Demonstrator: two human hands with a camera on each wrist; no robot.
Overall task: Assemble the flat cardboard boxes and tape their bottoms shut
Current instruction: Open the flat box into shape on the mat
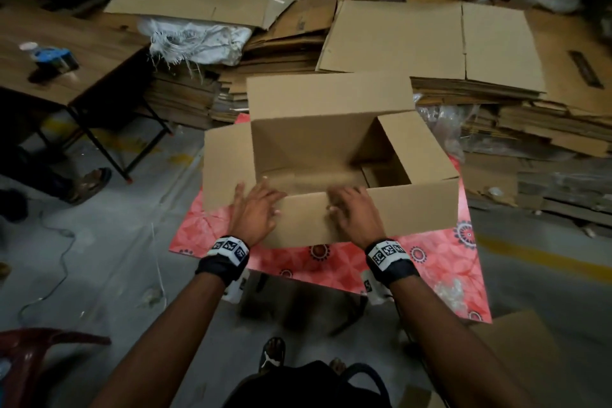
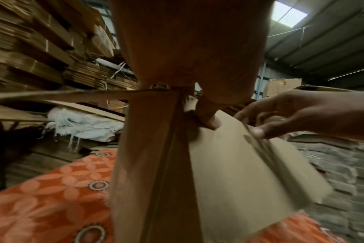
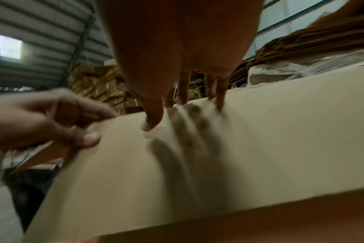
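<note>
Gripping the near flap (image 1: 347,209) of the opened cardboard box (image 1: 331,149) on the pink floral mat (image 1: 440,262), both hands curled over its top edge — left hand (image 1: 255,212) at ten o'clock, right hand (image 1: 352,214) at two; the flap's long axis ran nine-to-three — equally near both.

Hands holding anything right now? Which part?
Both: left hand and right hand grip the open cardboard box by its near flap, fingers over its top edge.
</note>
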